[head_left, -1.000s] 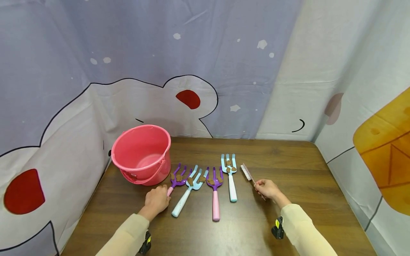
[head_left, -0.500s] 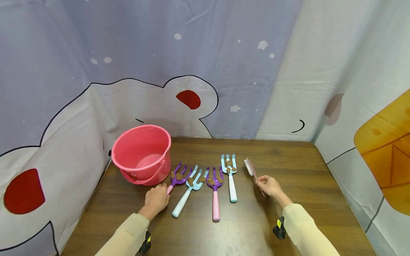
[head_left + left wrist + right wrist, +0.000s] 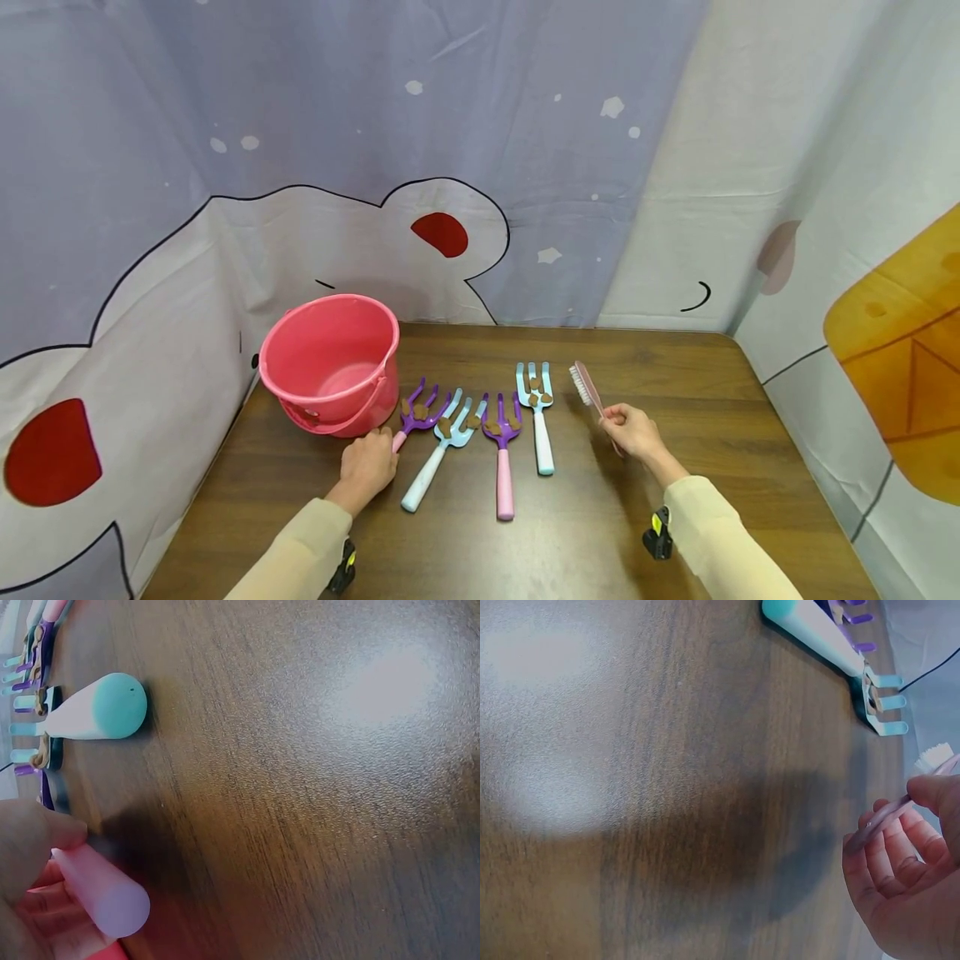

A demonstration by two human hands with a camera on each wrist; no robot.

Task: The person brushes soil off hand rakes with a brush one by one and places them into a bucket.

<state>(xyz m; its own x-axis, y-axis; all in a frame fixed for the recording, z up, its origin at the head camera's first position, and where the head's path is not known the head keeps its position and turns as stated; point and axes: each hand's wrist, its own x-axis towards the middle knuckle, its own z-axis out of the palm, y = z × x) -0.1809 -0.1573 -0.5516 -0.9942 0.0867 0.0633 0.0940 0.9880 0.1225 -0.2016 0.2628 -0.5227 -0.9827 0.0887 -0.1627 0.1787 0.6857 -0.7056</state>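
My left hand [image 3: 367, 463] grips the pink handle of a purple toy garden fork [image 3: 399, 440]; the handle's rounded end [image 3: 124, 907] shows in the left wrist view. To its right lies a light-blue fork with a white handle [image 3: 424, 478], then another purple fork with a pink handle [image 3: 505, 485], then a second light-blue fork [image 3: 543, 446]. Brown lumps cling to the tines of all of them. My right hand [image 3: 633, 433] holds a pink brush [image 3: 588, 387] by its thin handle [image 3: 885, 823], between thumb and fingers. White bristles face left, towards the forks.
A pink bucket [image 3: 384, 400] stands at the back left, just behind the held fork, its handle hanging down in front. The wooden table [image 3: 675, 367] ends at a printed curtain [image 3: 555, 167] behind and at both sides.
My right hand has shifted slightly right and up, and the brush has tipped so its pink back shows more. The held fork's tines have risen slightly; my left hand stays nearly in place.
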